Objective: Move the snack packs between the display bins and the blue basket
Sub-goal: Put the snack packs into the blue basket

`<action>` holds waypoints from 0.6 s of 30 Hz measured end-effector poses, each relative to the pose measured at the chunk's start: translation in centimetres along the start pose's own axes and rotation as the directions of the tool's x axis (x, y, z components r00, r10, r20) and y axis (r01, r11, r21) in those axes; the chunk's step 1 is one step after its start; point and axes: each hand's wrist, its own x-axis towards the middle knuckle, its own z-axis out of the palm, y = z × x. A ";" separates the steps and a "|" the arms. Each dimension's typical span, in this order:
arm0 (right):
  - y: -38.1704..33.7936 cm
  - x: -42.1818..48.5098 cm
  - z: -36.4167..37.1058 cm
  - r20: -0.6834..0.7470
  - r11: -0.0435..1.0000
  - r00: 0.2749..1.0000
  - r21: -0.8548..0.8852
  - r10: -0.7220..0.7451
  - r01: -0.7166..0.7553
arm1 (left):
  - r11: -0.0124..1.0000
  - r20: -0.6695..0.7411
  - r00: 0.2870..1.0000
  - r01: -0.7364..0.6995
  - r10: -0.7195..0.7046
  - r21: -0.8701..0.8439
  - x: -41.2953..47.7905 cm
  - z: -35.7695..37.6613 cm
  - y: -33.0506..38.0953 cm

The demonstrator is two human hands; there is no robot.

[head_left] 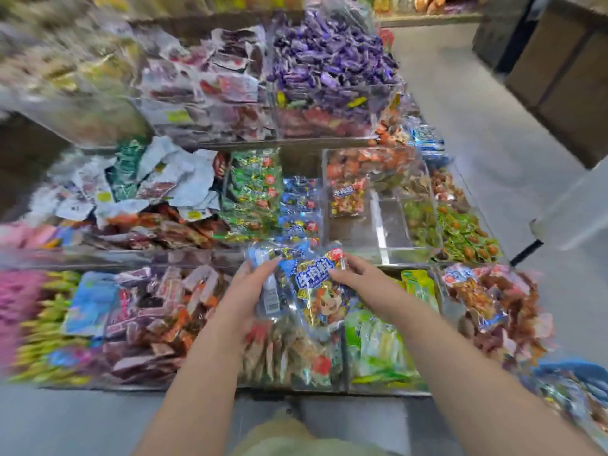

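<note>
Both hands hold a bundle of blue and yellow snack packs (311,284) above the front row of clear display bins (329,388). My left hand (245,297) grips the bundle's left side, fingers wrapped under it. My right hand (360,278) pinches its right edge. One similar pack (348,197) lies alone in a nearly empty clear bin (388,225) just beyond the hands. The blue basket (582,373) shows at the lower right edge, with packs inside it. The picture is blurred toward its edges.
Three tiers of clear bins hold purple, red, green, white and pink packs. A grey floor aisle runs along the right side, with brown cabinets at the far right. A white shelf corner juts in at mid right.
</note>
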 end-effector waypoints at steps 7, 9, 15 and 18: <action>-5.2 5.6 1.5 -0.375 0.983 0.924 0.134 -0.068 0.127 | 0.956 -0.014 0.983 -0.175 0.184 0.236 5.4 -7.5 7.4; -7.2 6.9 1.0 -0.474 0.979 0.874 0.103 -0.106 0.175 | 0.938 -0.005 0.974 -0.218 0.228 0.271 6.8 -8.2 9.1; -12.1 14.2 1.3 -0.601 0.983 0.779 -0.142 -0.179 0.116 | 0.917 -0.053 0.963 -0.236 0.266 0.321 11.2 -7.2 12.8; -13.7 18.3 1.9 -0.576 0.967 0.806 -0.255 -0.138 -0.016 | 0.920 -0.016 0.967 -0.235 0.253 0.312 13.1 -5.9 14.0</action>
